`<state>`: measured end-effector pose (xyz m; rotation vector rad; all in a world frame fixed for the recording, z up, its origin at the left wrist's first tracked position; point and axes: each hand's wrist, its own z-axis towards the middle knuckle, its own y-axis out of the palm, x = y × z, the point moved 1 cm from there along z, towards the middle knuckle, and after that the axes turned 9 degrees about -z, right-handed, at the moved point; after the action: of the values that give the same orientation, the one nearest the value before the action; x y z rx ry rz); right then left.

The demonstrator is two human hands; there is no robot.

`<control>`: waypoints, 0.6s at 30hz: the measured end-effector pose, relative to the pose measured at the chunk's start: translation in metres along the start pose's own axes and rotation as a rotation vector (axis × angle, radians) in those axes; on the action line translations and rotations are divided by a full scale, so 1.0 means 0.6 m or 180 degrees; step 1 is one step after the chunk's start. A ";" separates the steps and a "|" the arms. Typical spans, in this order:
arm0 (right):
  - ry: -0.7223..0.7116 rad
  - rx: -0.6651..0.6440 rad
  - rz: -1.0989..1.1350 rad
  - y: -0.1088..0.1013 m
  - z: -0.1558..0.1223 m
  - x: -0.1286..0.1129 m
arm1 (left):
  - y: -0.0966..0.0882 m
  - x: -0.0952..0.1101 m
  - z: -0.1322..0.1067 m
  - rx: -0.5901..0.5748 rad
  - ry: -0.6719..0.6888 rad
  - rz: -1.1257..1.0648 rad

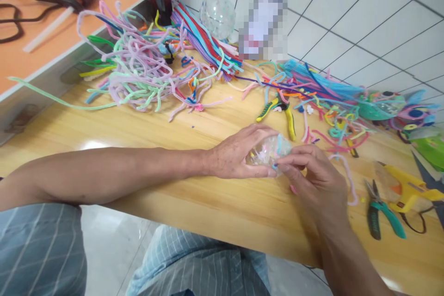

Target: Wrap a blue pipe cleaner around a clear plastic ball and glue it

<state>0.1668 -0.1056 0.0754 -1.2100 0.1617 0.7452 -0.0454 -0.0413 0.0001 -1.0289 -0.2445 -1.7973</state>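
My left hand (236,152) is wrapped round a small clear plastic ball (268,150) with coloured bits inside, held just above the wooden table (145,125). My right hand (312,178) meets it from the right, its fingertips pinched on a short blue piece at the ball's lower edge. A pink pipe cleaner (348,175) curls on the table beside my right hand.
Heaps of coloured pipe cleaners (145,69) cover the back of the table. Yellow-handled pliers (280,111) lie behind the hands. Green pliers (379,210) and a yellow glue gun (407,189) lie at the right. Another clear ball (218,14) stands by the tiled wall.
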 end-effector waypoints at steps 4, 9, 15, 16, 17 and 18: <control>0.0014 0.0028 -0.0016 -0.001 -0.002 0.004 | 0.003 0.006 0.000 0.0006 -0.0048 -0.0013; 0.0038 0.0031 0.0111 -0.003 0.001 0.000 | 0.006 0.008 0.001 0.0025 0.0049 -0.0051; 0.0555 0.0006 0.0624 -0.007 -0.003 0.009 | 0.006 0.013 0.002 -0.0057 -0.0320 -0.0364; 0.0719 0.0064 0.0753 -0.008 -0.003 0.018 | 0.005 0.014 0.002 -0.0059 -0.0439 -0.0415; 0.0886 0.0132 0.0861 -0.010 -0.001 0.030 | 0.005 0.015 0.002 -0.0059 -0.0536 -0.0455; 0.1043 0.0190 0.0920 -0.012 0.002 0.043 | 0.004 0.017 0.002 -0.0070 -0.0588 -0.0481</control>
<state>0.1904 -0.0946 0.0688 -1.2599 0.6359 0.7804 -0.0440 -0.0484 0.0076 -1.2213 -0.4265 -1.8436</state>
